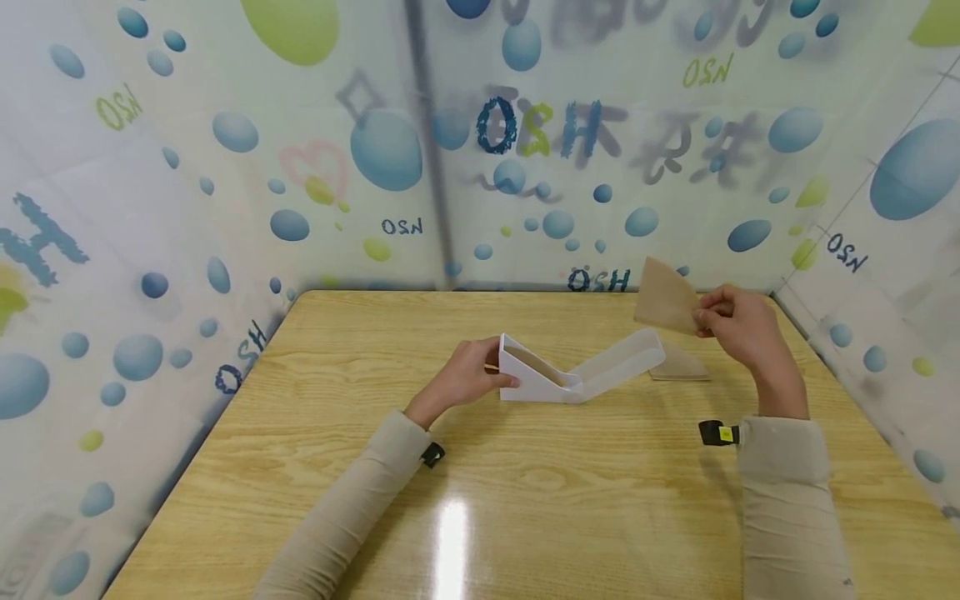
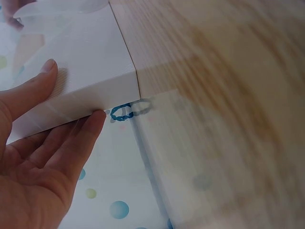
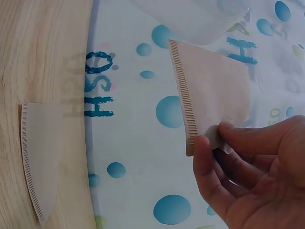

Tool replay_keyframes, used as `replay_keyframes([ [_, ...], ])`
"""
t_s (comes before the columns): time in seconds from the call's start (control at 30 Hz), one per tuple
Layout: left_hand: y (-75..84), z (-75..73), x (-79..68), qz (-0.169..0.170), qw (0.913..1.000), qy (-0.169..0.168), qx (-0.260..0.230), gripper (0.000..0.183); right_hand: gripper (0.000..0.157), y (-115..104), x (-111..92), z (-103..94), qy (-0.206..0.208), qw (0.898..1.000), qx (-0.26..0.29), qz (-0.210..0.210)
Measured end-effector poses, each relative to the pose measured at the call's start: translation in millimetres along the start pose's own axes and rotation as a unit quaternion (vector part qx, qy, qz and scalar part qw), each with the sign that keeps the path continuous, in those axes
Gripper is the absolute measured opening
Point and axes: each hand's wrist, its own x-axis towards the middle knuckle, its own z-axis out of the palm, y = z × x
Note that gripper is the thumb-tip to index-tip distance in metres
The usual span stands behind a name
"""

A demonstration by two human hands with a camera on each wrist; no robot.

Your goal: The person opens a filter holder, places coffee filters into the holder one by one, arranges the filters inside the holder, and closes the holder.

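in the head view the left hand (image 1: 468,372) grips the tall end of a white box (image 1: 525,387), which sits on or just over the counter (image 1: 562,508), nearer the far edge than the near one. its lid (image 1: 621,367) is swung open toward the right edge. well apart from it, the right hand (image 1: 744,329) pinches a brown filter (image 1: 663,296) in the air toward the far right corner; a second filter (image 1: 681,366) lies below, just behind the lid. in the left wrist view the thumb (image 2: 35,90) lies on one face of the box, the fingers against another. in the right wrist view thumb and fingers clamp the raised filter near one corner, crimped edge (image 3: 183,95) showing.
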Motion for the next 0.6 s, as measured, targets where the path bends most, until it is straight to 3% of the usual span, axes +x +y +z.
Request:
replay_keyframes([
  [0.6,-1.5,0.0,-0.3,0.001,1.0000,-0.001,0.002,0.036,0.029,-15.6,-5.3,-0.3,0.015,1.000,-0.021,-0.018],
])
